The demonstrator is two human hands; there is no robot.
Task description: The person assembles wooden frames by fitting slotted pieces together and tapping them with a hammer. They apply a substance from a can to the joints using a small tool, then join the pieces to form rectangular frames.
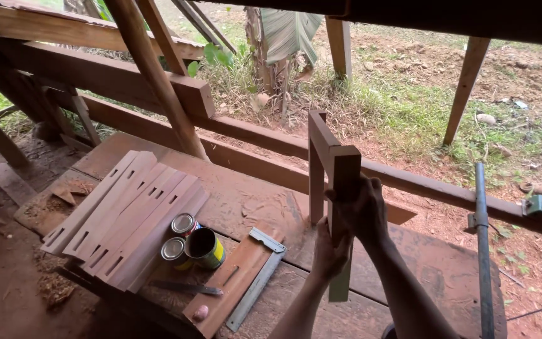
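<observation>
Wooden frame (329, 164) | left hand (330, 250) grip closed on it | right hand (364, 210) likewise

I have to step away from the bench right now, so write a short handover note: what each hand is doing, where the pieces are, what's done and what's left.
Left hand: gripped on the lower part of the wooden frame's near upright.
Right hand: gripped higher on that upright, under the top corner.
The frame is held on end above the workbench.
Slotted boards lie stacked at the left, three tins beside them, metal square and chisel in front.
Done: frame pieces are joined at the top.
Left: slotted boards are untouched.
</observation>
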